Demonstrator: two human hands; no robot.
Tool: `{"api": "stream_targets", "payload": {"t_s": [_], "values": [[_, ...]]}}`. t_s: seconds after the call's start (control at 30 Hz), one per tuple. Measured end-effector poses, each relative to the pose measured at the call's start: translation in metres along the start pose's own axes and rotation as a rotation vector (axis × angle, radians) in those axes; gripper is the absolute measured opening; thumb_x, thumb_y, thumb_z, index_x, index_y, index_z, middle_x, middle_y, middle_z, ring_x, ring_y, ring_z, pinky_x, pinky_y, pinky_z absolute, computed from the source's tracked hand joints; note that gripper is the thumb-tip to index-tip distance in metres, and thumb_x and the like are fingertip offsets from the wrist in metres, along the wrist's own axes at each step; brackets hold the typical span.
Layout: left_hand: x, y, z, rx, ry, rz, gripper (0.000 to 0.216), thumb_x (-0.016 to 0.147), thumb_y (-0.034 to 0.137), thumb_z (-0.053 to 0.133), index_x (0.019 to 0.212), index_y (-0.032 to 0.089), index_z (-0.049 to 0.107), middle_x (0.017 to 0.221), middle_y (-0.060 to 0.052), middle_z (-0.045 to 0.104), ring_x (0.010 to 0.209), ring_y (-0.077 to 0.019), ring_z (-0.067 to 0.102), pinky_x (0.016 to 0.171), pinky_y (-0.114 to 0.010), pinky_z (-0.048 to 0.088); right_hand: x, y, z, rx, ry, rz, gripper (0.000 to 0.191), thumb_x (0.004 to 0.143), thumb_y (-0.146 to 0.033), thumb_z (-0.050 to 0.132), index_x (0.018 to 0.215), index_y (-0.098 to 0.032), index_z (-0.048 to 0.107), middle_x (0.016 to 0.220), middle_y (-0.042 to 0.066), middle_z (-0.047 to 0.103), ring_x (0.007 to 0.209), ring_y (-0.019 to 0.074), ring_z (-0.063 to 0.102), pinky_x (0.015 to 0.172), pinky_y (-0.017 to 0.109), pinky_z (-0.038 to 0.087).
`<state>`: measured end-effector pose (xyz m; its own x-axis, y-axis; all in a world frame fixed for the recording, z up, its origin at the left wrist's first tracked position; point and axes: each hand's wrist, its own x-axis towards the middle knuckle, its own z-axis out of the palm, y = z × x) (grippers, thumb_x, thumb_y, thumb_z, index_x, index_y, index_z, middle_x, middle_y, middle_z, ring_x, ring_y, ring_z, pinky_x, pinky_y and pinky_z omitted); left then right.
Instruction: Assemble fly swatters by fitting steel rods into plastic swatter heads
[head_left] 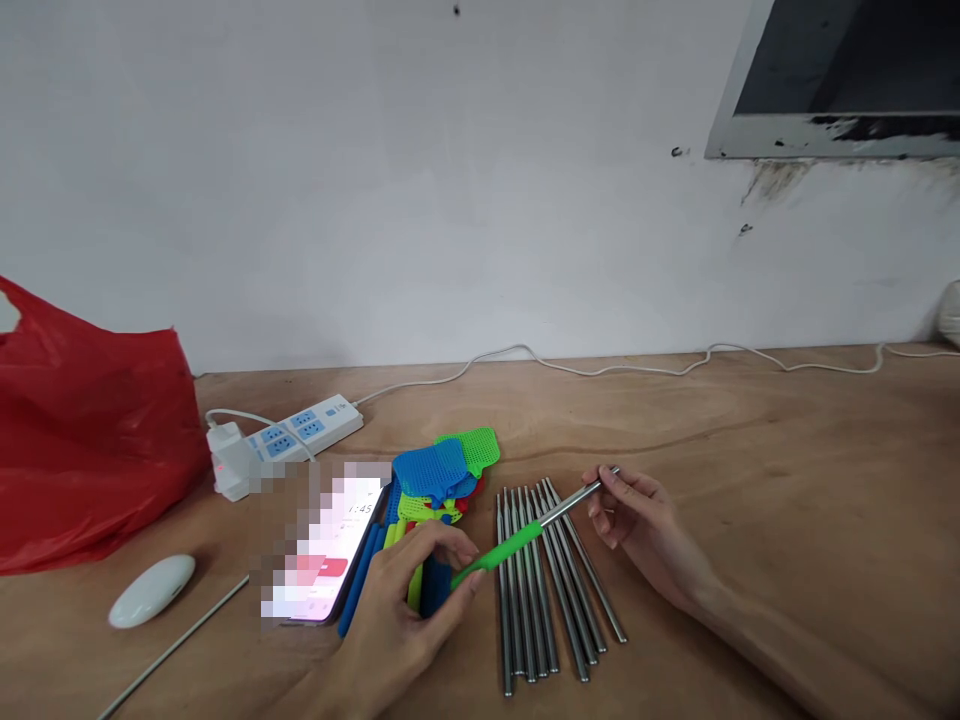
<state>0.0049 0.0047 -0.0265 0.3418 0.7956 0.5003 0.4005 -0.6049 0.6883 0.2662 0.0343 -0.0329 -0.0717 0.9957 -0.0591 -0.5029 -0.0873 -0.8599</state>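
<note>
My left hand (409,600) pinches the green handle end of a rod (525,538), a metal shaft with a green grip. At the other end, my right hand (637,520) pinches the bare metal tip. The rod is held just above a row of several plain metal rods (544,600) lying side by side on the wooden table (750,450). Left of the rods lies a heap of plastic fly-swatter heads (442,475) in blue, green, yellow and red, with blue and yellow handles under my left hand.
A lit phone (330,555) lies left of the swatters. A white power strip (289,435) with a plugged charger sits behind it, its cable running along the wall. A red plastic bag (82,430) stands far left, a white oval object (152,590) and a single thin rod (172,650) before it.
</note>
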Motion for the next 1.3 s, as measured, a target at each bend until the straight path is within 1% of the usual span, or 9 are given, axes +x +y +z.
{"api": "stream_targets", "payload": {"t_s": [0.07,0.23,0.33,0.5,0.7,0.83,1.03,1.17,1.3], "values": [[-0.001,-0.001,0.001,0.005,-0.024,0.005,0.007,0.091,0.018,0.063,0.089,0.024,0.059,0.078,0.003,0.064,0.070,-0.0134,0.060,0.063,-0.023,0.049,0.000,0.000,-0.001,-0.005,-0.011,0.008,0.030,0.071,-0.044,0.084,0.085,-0.018,0.078,0.061,0.000,0.065,0.048,0.0066,0.053,0.040,0.014,0.040],[-0.005,-0.002,0.004,0.031,-0.073,0.032,0.007,0.093,0.021,0.061,0.090,0.024,0.057,0.079,0.003,0.063,0.071,-0.0135,0.060,0.065,-0.023,0.049,-0.005,0.005,0.004,-0.087,-0.138,0.055,0.033,0.074,-0.046,0.082,0.090,-0.017,0.078,0.068,0.002,0.066,0.052,0.0079,0.054,0.042,0.016,0.042],[-0.001,0.000,0.001,0.124,-0.128,0.037,0.006,0.097,0.023,0.054,0.102,0.025,0.055,0.096,-0.001,0.066,0.089,-0.0183,0.063,0.079,-0.030,0.052,-0.005,0.008,0.004,-0.076,-0.109,0.043,0.035,0.075,-0.049,0.080,0.088,-0.017,0.077,0.064,0.001,0.063,0.050,0.0077,0.052,0.042,0.016,0.041],[0.014,-0.006,0.000,0.412,-0.174,0.075,0.029,0.096,0.024,0.052,0.125,0.024,0.051,0.131,-0.009,0.058,0.127,-0.0282,0.050,0.104,-0.046,0.045,0.002,0.003,-0.001,-0.030,0.035,-0.001,0.035,0.073,-0.050,0.081,0.083,-0.017,0.075,0.058,-0.003,0.056,0.047,0.0060,0.047,0.041,0.016,0.037],[0.041,-0.024,0.016,0.781,-0.220,0.074,0.044,0.094,0.027,0.052,0.136,0.015,0.047,0.139,-0.015,0.057,0.136,-0.0347,0.043,0.107,-0.055,0.041,0.002,0.000,0.001,-0.053,0.059,-0.022,0.039,0.068,-0.052,0.083,0.076,-0.016,0.073,0.052,-0.004,0.051,0.043,0.0057,0.043,0.040,0.017,0.034],[0.060,-0.025,0.026,0.905,-0.270,0.075,0.042,0.093,0.022,0.053,0.132,0.008,0.052,0.132,-0.021,0.061,0.132,-0.0374,0.048,0.109,-0.056,0.037,0.001,0.003,0.002,-0.064,0.053,-0.032,0.041,0.068,-0.054,0.083,0.073,-0.015,0.072,0.050,-0.004,0.050,0.042,0.0057,0.040,0.039,0.018,0.032],[0.070,-0.015,0.033,0.945,-0.335,0.091,0.029,0.090,0.004,0.048,0.115,0.012,0.062,0.109,-0.016,0.071,0.107,-0.0333,0.064,0.097,-0.051,0.044,0.005,0.005,-0.001,-0.063,0.073,-0.022,0.042,0.066,-0.055,0.084,0.073,-0.016,0.071,0.051,-0.005,0.050,0.042,0.0048,0.040,0.039,0.018,0.031],[0.067,-0.009,0.033,0.960,-0.383,0.109,0.028,0.090,0.002,0.047,0.110,0.013,0.063,0.107,-0.014,0.070,0.099,-0.0324,0.066,0.085,-0.046,0.049,0.006,0.005,-0.002,-0.040,0.089,-0.028,0.040,0.067,-0.052,0.084,0.075,-0.015,0.072,0.052,-0.005,0.051,0.042,0.0041,0.040,0.039,0.017,0.031],[0.064,-0.010,0.033,0.978,-0.402,0.132,0.029,0.088,-0.001,0.046,0.109,0.012,0.063,0.113,-0.015,0.068,0.101,-0.0312,0.065,0.086,-0.044,0.049,0.007,0.005,-0.002,-0.032,0.093,-0.036,0.039,0.068,-0.051,0.084,0.076,-0.015,0.073,0.052,-0.005,0.051,0.042,0.0040,0.039,0.039,0.017,0.031]]}}
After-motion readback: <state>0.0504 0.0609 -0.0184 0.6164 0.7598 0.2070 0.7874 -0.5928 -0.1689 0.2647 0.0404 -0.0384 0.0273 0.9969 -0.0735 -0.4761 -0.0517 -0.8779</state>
